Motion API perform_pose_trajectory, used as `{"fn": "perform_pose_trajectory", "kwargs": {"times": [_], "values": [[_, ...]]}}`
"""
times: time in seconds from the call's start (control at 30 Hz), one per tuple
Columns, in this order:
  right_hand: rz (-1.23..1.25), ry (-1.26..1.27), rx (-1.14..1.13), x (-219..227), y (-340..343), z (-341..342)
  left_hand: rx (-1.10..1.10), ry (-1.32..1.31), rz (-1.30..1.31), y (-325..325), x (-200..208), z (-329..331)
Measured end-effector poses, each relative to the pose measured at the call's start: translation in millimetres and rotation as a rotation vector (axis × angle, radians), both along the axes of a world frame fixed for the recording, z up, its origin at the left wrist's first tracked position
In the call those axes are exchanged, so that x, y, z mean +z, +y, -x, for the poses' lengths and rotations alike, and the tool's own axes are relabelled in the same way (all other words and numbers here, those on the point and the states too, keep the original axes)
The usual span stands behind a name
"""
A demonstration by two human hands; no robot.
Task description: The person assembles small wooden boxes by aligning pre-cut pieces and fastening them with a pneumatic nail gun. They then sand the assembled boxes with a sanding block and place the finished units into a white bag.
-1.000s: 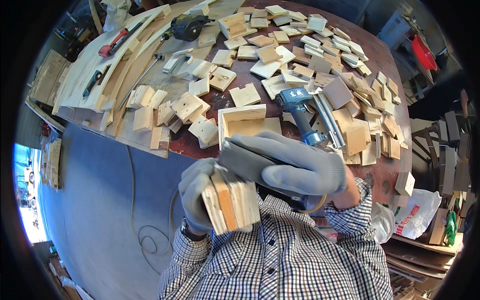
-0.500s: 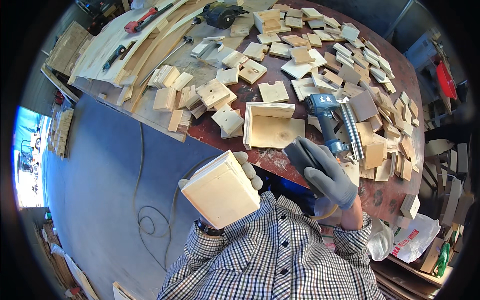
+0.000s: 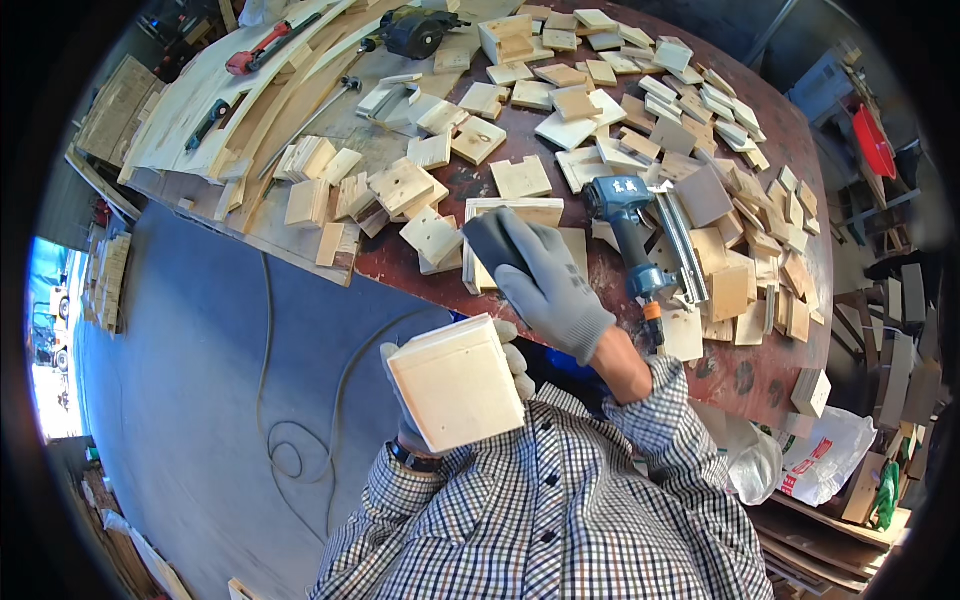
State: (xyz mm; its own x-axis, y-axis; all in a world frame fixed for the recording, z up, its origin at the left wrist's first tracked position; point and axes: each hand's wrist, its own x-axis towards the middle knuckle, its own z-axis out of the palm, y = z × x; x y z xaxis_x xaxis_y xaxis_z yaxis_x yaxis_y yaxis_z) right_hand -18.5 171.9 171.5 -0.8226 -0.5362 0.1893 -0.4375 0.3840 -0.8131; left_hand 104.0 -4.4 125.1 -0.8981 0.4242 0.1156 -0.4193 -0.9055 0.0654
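My gloved left hand (image 3: 516, 362) grips a small pale wooden box (image 3: 455, 385) by its sides, in front of my chest. One flat square face of it is turned up, with small marks along the edges. In my gloved right hand (image 3: 555, 292) is a dark sanding block (image 3: 488, 242), raised above and beyond the box and not touching it. Behind this hand, at the table's near edge, a partly built wooden box (image 3: 530, 208) is mostly covered. A blue and black nail gun (image 3: 632, 235) lies on the table to the right of my right hand.
Many loose wooden pieces (image 3: 575, 103) are spread over the dark red table (image 3: 750, 385). Long boards (image 3: 165, 140), a red tool (image 3: 262, 48) and a black power tool (image 3: 415, 32) lie at the far left. A hose (image 3: 268, 330) coils on the floor. White plastic bags (image 3: 825, 455) sit at right.
My right hand has swung left with the sanding block, now in front of the partly built box. The held wooden box has tipped so that its square face shows more fully.
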Motion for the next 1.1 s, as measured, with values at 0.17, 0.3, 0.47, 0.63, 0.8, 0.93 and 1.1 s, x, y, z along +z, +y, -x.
{"fn": "perform_pose_trajectory", "kwargs": {"times": [0.17, 0.3, 0.47, 0.63, 0.8, 0.93, 1.1], "values": [[0.403, 0.086, 0.228, 41, 8, -23, 0.232, 0.045, 0.536, -8, -7, -6], [0.139, 0.396, 0.210, 43, -1, -30, 0.371, 0.306, 1.324, -9, -32, -4], [0.112, 0.129, 0.024, 4, 6, 12, 0.014, 0.032, 0.039, -5, -20, 13], [0.123, 0.329, 0.178, 52, 11, -30, 0.227, -0.048, 0.345, -14, -16, 1], [-0.134, 0.443, -0.063, 49, -5, -32, 0.210, -0.075, 0.454, -29, -65, -6], [-0.138, 0.504, -0.042, 46, -18, -43, 0.319, -0.071, 0.473, -24, -47, 3], [-0.061, 0.484, -0.180, 23, -37, -35, 0.441, -0.033, 0.602, -15, -39, 11]]}}
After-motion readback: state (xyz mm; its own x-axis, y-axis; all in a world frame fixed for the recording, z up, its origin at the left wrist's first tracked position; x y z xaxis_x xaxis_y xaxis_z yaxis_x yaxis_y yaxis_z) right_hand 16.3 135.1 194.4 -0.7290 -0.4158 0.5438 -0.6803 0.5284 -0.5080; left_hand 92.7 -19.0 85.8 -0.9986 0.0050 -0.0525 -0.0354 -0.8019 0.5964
